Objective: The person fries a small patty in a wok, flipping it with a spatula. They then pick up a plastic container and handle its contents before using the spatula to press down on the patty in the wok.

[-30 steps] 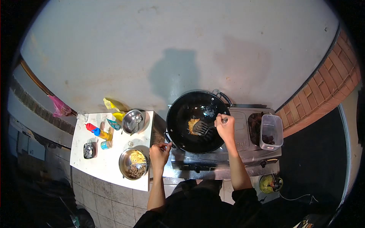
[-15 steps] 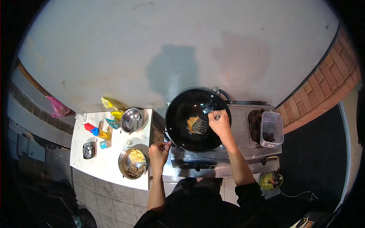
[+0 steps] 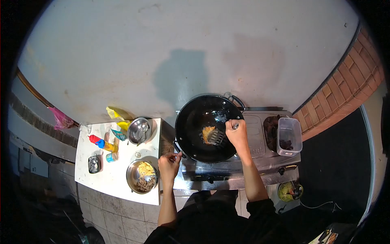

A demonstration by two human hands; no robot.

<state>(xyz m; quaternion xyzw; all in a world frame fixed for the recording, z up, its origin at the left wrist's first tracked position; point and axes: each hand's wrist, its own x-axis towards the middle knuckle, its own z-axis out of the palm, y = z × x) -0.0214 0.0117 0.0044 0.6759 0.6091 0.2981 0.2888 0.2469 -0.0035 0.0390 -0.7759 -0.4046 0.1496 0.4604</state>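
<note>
A black wok (image 3: 195,110) sits on the stove, with a small golden-brown clump of food (image 3: 208,133) on its bottom. My right hand (image 3: 236,134) is closed round the handle of a slotted spatula (image 3: 217,138), whose head rests against the right side of the clump. On the wok's near left side, my left hand (image 3: 168,166) has its thumb and fingers pinched at the loop handle (image 3: 177,147). Just left of that hand stands a steel bowl (image 3: 129,179) with pale yellow strips and greyish-brown pieces inside.
A white table (image 3: 118,187) on the left bears another steel bowl (image 3: 134,134), red and yellow squeeze bottles (image 3: 107,146), a small jar (image 3: 111,157) and a black container (image 3: 94,164). Right of the wok, a clear plastic box (image 3: 290,130) stands on the stove (image 3: 256,171). A wall rises behind.
The spatula head and the food clump have moved slightly right within the wok. My left hand stays at the loop handle. The whole view has shifted a little.
</note>
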